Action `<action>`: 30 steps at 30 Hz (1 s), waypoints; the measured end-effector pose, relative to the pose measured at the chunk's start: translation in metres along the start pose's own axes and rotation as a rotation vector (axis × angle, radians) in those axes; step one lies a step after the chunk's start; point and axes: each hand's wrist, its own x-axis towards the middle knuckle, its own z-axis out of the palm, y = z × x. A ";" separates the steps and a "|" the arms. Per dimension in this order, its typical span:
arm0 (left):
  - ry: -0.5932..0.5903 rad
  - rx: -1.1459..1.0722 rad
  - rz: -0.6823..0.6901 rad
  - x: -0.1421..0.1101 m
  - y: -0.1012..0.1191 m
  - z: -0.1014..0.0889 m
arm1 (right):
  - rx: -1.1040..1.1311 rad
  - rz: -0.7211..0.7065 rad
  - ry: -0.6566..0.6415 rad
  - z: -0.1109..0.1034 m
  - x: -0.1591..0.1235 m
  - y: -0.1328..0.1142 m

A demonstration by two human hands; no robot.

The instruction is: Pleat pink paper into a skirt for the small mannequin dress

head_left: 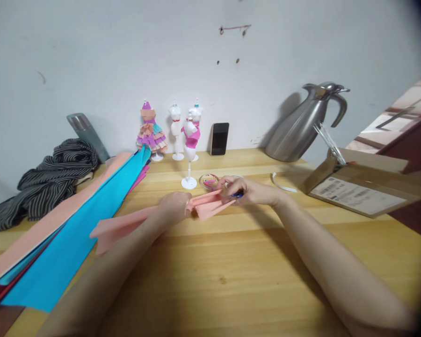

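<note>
My left hand (175, 206) is closed on a long strip of salmon-pink crepe paper (206, 208). The strip's other end trails left behind my forearm. At the paper's right end, my right hand (243, 191) is closed on what look like scissors with a blue handle (237, 194); the blades are hidden. Just beyond my hands stands a small white dress form (189, 152) with magenta paper wrapped on it. A round container (209, 180) with a colourful label sits behind the paper, partly covered by my right fingers.
Blue and salmon crepe sheets (80, 229) lie at left, near a striped cloth (61, 164) and a bottle (87, 135). Along the wall are a form in a ruffled paper dress (150, 128), more white forms (176, 128) and a phone (220, 139). A steel jug (298, 126) and cardboard box (361, 187) stand right.
</note>
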 end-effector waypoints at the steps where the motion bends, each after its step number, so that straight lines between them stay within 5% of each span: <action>1: 0.006 0.011 -0.003 -0.002 0.003 -0.001 | -0.011 0.016 -0.005 -0.001 -0.001 -0.001; 9: -0.006 0.163 -0.060 -0.018 0.030 -0.003 | -0.006 0.078 -0.127 -0.012 -0.011 -0.003; 17: -0.039 0.108 -0.013 -0.011 0.005 0.008 | 0.010 0.313 -0.062 -0.009 -0.014 0.009; 21: -0.001 0.081 -0.008 -0.007 -0.005 0.006 | 0.030 0.321 0.098 -0.004 -0.007 0.014; 30: 0.112 0.020 -0.016 -0.003 -0.014 0.004 | 0.141 0.266 0.078 0.004 -0.001 0.012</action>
